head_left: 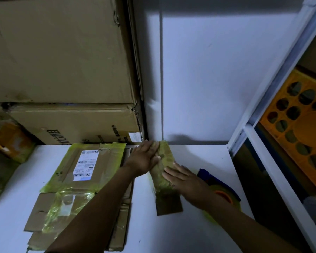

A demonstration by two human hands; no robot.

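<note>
A narrow cardboard strip (162, 179) wrapped in yellow-green tape lies on the white table (199, 230), reaching toward the back wall. My left hand (144, 157) lies flat with straight fingers on the strip's far end. Nearer me, my right hand (186, 181) presses flat on the strip's middle, fingers spread. To the left lies a flattened cardboard box (86, 167) with yellow-green tape and a white shipping label.
Big cardboard boxes (62, 52) are stacked at the back left. A roll of tape (224, 194) on a blue item sits right of my right hand. A white shelf frame (274, 92) with an orange crate (303, 128) stands on the right.
</note>
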